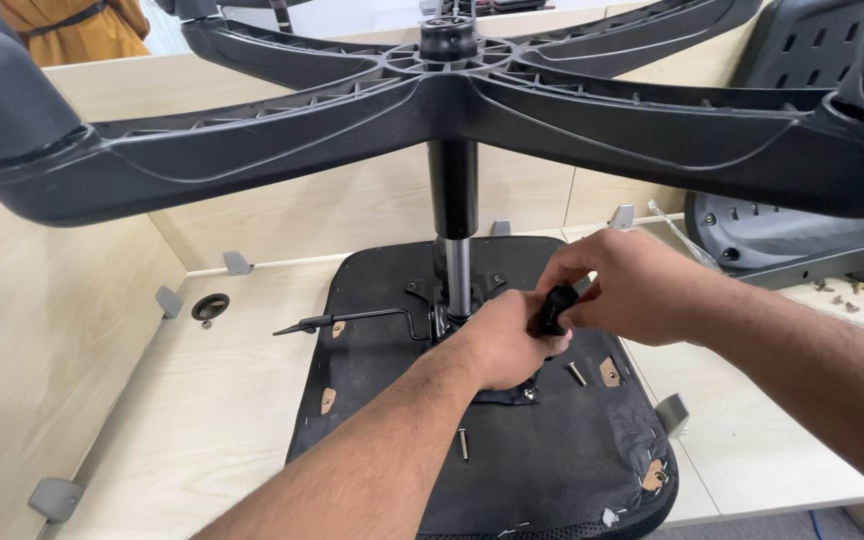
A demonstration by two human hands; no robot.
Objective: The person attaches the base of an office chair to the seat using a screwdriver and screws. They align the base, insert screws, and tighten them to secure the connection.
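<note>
An upturned office chair lies on a pale wooden desk, its black seat underside (542,450) facing up. The gas cylinder (454,225) rises from the seat mechanism to the black five-arm base (372,130) overhead. My left hand (504,340) is closed just right of the cylinder's foot. My right hand (617,285) grips a small black tool handle (554,308) that both hands touch. Loose screws (577,374) and one more screw (463,443) lie on the seat.
A thin black lever (352,320) sticks out left of the mechanism. A black chair back (802,240) lies at the right with small screws (842,300) beside it. A round cable hole (210,307) is in the desk. Wooden partitions stand left and behind.
</note>
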